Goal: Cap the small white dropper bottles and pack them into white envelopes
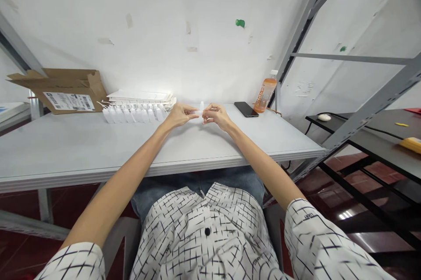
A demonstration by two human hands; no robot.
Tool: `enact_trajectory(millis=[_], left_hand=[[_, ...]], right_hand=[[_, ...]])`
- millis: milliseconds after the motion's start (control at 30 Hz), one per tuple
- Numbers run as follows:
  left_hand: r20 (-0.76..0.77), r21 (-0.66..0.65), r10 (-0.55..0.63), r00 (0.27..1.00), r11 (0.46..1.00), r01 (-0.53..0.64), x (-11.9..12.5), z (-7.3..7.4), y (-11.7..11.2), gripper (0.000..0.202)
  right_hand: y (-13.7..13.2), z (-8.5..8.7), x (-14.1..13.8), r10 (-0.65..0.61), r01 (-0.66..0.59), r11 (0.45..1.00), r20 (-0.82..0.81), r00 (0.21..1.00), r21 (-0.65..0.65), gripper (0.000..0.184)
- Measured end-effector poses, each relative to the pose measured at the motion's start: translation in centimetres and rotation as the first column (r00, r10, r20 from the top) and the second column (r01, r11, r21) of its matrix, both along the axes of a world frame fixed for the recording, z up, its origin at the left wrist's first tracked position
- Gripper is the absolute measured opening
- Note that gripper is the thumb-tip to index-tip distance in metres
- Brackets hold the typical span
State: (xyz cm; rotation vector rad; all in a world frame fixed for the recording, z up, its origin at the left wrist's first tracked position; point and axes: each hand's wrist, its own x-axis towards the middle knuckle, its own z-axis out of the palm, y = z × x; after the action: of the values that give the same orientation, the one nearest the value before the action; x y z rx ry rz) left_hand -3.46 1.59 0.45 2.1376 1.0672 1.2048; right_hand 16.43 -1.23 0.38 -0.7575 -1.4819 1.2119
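Observation:
My left hand (180, 115) and my right hand (217, 116) meet just above the table, in the middle of the view. Between their fingertips is a small white squeeze bottle (201, 106) with its narrow top pointing up. Both hands are closed in a pinch on it, and the fingers cover part of its body. Left of my left hand, several similar white bottles (131, 114) with thin tips stand close together in rows.
Behind the bottles lies a stack of white sheets or trays (141, 95). An opened cardboard box (70, 91) sits at the table's (82, 144) far left. Right of my hands are a black phone (246, 109) and an orange drink bottle (265, 92). Metal posts (302, 30) rise at the right.

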Motion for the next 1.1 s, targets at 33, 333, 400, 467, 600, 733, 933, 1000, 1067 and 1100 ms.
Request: enact_trajectory(millis=[33,333,400,467,600,733,933,1000,1067,1100], left_hand=[[-0.004,0.02,-0.003,1.0,1.0,0.003,0.1,-0.1,0.1,0.035],[-0.1,0.105,0.041,0.994,0.994,-0.031,0.5,-0.1,-0.1,0.031],[-0.119,0.086,0.044,0.992,0.996,-0.033,0.4,0.1,-0.1,0.031],[-0.128,0.058,0.026,0.991,0.998,-0.019,0.3,0.2,-0.1,0.031],[-0.093,-0.028,-0.023,0.995,0.999,0.021,0.0,0.1,0.1,0.035],[-0.058,-0.102,-0.024,0.998,0.995,0.018,-0.2,0.0,0.1,0.048],[-0.04,-0.173,-0.024,0.999,0.985,0.017,-0.1,0.2,-0.7,0.059],[-0.037,-0.195,-0.03,0.999,0.98,0.022,-0.1,0.2,-0.7,0.054],[-0.041,-0.204,-0.03,0.999,0.979,0.021,0.0,0.2,-0.7,0.051],[-0.044,-0.205,-0.029,0.999,0.979,0.019,0.0,0.2,-0.7,0.051]], right_hand=[[0.0,0.0,0.0,0.001,-0.001,1.0,-0.005,1.0,-0.002,0.024],[0.7,-0.1,0.2,-0.041,0.041,0.999,-0.001,0.999,-0.024,0.023],[0.9,0.1,0.3,-0.052,0.052,0.998,0.01,0.999,-0.027,0.024],[1.0,0.2,0.4,-0.054,0.055,0.998,0.017,0.998,-0.027,0.024],[1.5,0.2,0.6,-0.113,0.114,0.993,0.039,0.993,-0.009,0.022],[2.4,-0.1,1.1,-0.332,0.318,0.941,0.139,0.933,0.118,0.01],[3.8,-0.2,4.7,-0.745,0.5,0.665,0.45,0.492,0.554,0.023],[4.1,-0.1,6.2,-0.789,0.544,0.613,0.482,0.381,0.573,0.027],[4.3,0.0,7.4,-0.783,0.569,0.609,0.534,0.319,0.553,0.027],[4.4,-0.1,7.8,-0.771,0.573,0.617,0.561,0.302,0.539,0.027]])
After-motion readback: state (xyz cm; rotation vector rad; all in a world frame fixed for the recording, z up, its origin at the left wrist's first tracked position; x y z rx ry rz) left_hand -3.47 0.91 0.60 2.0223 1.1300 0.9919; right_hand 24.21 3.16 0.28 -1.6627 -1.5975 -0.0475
